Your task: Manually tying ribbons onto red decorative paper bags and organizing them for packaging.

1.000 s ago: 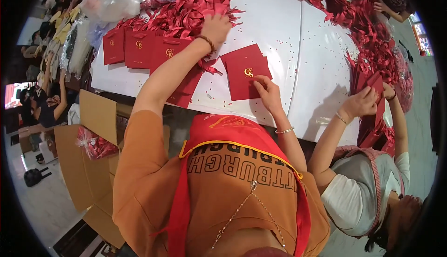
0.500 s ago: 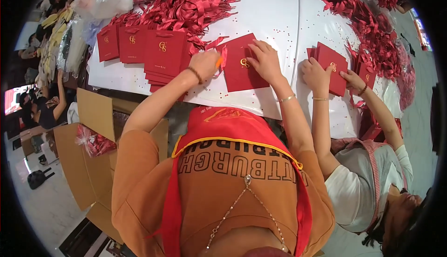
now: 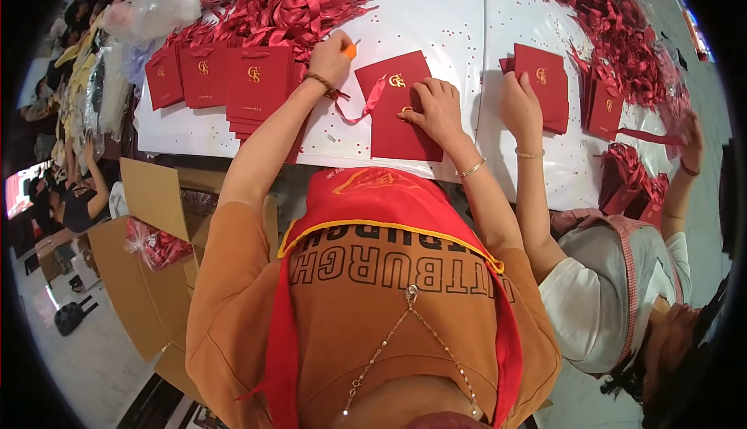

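Note:
My left hand [image 3: 331, 63] is closed around a small orange tool [image 3: 350, 51] with a thin tip; its exact kind is hidden. It is raised just left of the red paper bags [image 3: 405, 137] in front of me. One bag lies slanted over another, each with a gold emblem. A red ribbon [image 3: 374, 99] crosses the bags' left edge and runs toward my left wrist. My right hand [image 3: 438, 112] rests on the bags with its fingers spread and the thumb reaching left over the lower emblem.
Stacked red bags [image 3: 259, 79] stand at the left, before a heap of red ribbons [image 3: 299, 1]. On the right a co-worker's hand [image 3: 521, 106] is by more red bags [image 3: 542, 79]. An open cardboard box [image 3: 152, 196] is at my left, and confetti-like dots are on the white table [image 3: 436, 9].
My left hand has moved up and left, away from the bags. The ribbon now trails across them, and a second emblem shows. The co-worker's far hand has swung right with a ribbon.

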{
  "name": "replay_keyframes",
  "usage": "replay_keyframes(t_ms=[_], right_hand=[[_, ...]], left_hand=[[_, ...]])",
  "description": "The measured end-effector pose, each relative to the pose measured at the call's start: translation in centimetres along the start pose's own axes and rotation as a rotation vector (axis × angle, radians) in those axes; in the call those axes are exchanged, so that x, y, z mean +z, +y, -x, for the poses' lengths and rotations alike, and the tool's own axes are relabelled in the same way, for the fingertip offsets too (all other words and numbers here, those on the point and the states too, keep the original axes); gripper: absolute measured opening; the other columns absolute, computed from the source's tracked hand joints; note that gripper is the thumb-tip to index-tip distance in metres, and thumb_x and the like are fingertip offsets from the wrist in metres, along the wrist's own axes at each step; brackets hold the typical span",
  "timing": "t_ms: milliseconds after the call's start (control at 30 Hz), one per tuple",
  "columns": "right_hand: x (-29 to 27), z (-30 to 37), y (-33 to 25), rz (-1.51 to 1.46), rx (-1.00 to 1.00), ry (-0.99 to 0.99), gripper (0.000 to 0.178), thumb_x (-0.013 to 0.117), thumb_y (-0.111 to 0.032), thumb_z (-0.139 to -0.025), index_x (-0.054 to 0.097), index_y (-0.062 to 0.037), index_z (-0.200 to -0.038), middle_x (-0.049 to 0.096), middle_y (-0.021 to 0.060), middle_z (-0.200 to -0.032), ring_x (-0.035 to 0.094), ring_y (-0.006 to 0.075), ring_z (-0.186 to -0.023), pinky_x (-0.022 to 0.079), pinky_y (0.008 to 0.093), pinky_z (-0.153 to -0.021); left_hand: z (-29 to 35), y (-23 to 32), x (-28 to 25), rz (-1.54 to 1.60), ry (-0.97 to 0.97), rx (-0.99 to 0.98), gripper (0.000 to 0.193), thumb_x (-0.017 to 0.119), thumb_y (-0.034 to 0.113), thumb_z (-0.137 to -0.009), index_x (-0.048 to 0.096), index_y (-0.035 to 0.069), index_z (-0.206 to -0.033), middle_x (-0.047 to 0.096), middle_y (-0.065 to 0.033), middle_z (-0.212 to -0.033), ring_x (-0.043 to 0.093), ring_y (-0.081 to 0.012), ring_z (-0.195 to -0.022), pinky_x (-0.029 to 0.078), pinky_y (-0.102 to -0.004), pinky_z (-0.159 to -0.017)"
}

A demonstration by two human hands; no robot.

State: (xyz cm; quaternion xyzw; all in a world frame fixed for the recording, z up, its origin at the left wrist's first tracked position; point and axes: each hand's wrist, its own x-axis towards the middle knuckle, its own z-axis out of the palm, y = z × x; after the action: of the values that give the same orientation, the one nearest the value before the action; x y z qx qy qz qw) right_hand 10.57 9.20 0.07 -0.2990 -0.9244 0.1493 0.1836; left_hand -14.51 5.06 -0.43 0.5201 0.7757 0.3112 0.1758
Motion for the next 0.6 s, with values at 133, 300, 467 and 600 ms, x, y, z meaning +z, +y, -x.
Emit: replay_keyframes(t_ms=[133,300,467,600], right_hand=[[-0.6,0.2,-0.5,0.019,-0.017,-0.014,0.056,0.074,-0.032,-0.060,0.054,-0.0074,-0.105,0.052,0.0078,-0.102,0.046,0.0247,-0.100,0.033,0.0385,-0.086],[0.1,-0.1,-0.7,0.030,-0.132,-0.024,0.054,0.075,-0.026,-0.058,0.054,-0.0074,-0.105,0.052,0.0078,-0.100,0.047,0.0251,-0.095,0.036,0.0371,-0.083],[-0.3,-0.1,-1.5,-0.023,0.050,-0.239,0.047,0.076,-0.027,-0.057,0.054,-0.0069,-0.093,0.051,0.0085,-0.095,0.049,0.0263,-0.090,0.041,0.0368,-0.075],[-1.0,-0.2,-2.1,-0.039,0.054,-0.164,0.047,0.076,-0.027,-0.060,0.053,-0.0074,-0.097,0.054,0.0109,-0.086,0.052,0.0267,-0.083,0.042,0.0380,-0.068]], left_hand=[[1.9,4.9,-5.2,0.758,0.090,-0.087,0.017,0.055,0.004,-0.084,0.053,0.002,-0.100,0.061,-0.0061,-0.080,0.056,-0.0096,-0.070,0.045,-0.0198,-0.063],[4.2,8.6,-9.3,0.887,0.149,0.020,0.015,0.058,0.002,-0.081,0.059,-0.001,-0.095,0.061,-0.0037,-0.078,0.055,-0.0071,-0.067,0.043,-0.0181,-0.059],[7.3,7.0,-4.0,0.621,-0.138,-0.103,0.009,0.058,0.002,-0.078,0.061,0.000,-0.086,0.060,-0.0032,-0.071,0.054,-0.0086,-0.062,0.043,-0.0223,-0.054],[9.6,5.9,0.5,0.521,-0.282,-0.221,0.012,0.059,0.004,-0.074,0.061,0.002,-0.086,0.062,-0.0080,-0.071,0.060,-0.0140,-0.064,0.045,-0.0258,-0.057]])
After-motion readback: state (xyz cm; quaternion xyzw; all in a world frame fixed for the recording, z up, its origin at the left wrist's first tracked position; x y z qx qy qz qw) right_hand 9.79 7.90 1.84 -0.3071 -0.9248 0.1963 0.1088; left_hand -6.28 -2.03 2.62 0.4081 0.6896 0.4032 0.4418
